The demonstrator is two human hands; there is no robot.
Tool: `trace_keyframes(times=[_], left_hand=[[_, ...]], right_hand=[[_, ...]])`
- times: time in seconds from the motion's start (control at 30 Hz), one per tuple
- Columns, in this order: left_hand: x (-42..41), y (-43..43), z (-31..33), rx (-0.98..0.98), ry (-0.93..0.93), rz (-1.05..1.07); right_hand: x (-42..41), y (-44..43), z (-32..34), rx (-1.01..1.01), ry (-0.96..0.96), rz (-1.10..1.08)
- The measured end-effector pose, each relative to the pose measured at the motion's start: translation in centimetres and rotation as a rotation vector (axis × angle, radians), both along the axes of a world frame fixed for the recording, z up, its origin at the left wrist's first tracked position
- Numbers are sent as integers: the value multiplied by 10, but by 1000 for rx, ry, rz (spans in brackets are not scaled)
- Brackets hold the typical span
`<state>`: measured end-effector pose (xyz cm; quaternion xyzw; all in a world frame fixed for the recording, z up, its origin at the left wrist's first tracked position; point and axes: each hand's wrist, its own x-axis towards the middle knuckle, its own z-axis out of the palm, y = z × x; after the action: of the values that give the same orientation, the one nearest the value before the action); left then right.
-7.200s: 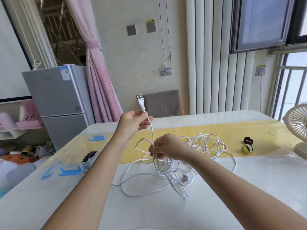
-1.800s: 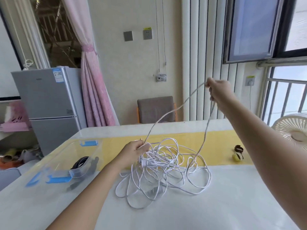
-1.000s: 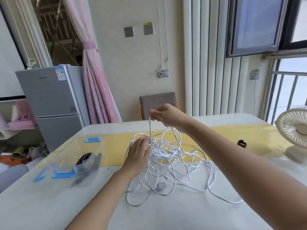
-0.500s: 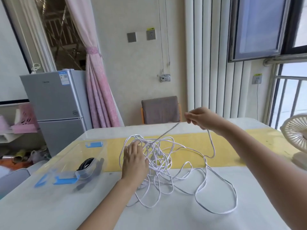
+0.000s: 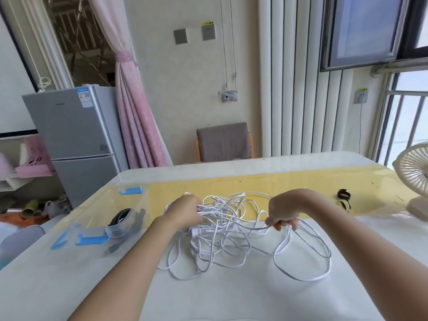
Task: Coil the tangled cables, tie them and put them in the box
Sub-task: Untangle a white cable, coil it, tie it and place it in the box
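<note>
A tangled white cable (image 5: 222,230) lies in loose loops in the middle of the white table (image 5: 231,295), its plug (image 5: 196,232) showing near the heap's left side. My left hand (image 5: 185,210) rests on the left of the heap, fingers closed around a bunch of strands. My right hand (image 5: 286,212) is low over the table at the heap's right, pinching a strand that runs back into the heap. A clear plastic box (image 5: 102,214) with blue clips stands at the left and holds a coiled black cable (image 5: 121,217).
Dark strap ties (image 5: 344,198) lie on the yellow strip at the right. A white desk fan (image 5: 414,179) stands at the right edge. Beyond the table are a grey chair (image 5: 223,141), a small fridge (image 5: 74,135) and a pink curtain.
My right hand has come down from head height above the heap to the table surface on the right, still holding a strand. My left hand has stayed on the heap.
</note>
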<state>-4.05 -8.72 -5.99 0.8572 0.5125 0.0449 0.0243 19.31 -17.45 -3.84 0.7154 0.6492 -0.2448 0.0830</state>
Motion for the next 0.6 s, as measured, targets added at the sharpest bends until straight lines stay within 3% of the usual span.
trace_keyframes(times=[0.07,0.17,0.23,0.4,0.53,0.6], left_hand=[[3,-1,-5,70,-53,63],[15,-6,6,126,-165,135],[23,-8,19,63,-172,124],[34,-16,56,-203,340,-41],[45,-21,62,-168,607,-70],[48,-20,60,-71,615,-134]], right_hand=[[-9,0,-1,164,166,16],[-35,-1,3,371,579,-40],[-53,4,1,429,582,-22],[-82,16,-16,477,692,-149],[-95,19,-29,458,445,-135],[-99,17,-38,432,405,-141]])
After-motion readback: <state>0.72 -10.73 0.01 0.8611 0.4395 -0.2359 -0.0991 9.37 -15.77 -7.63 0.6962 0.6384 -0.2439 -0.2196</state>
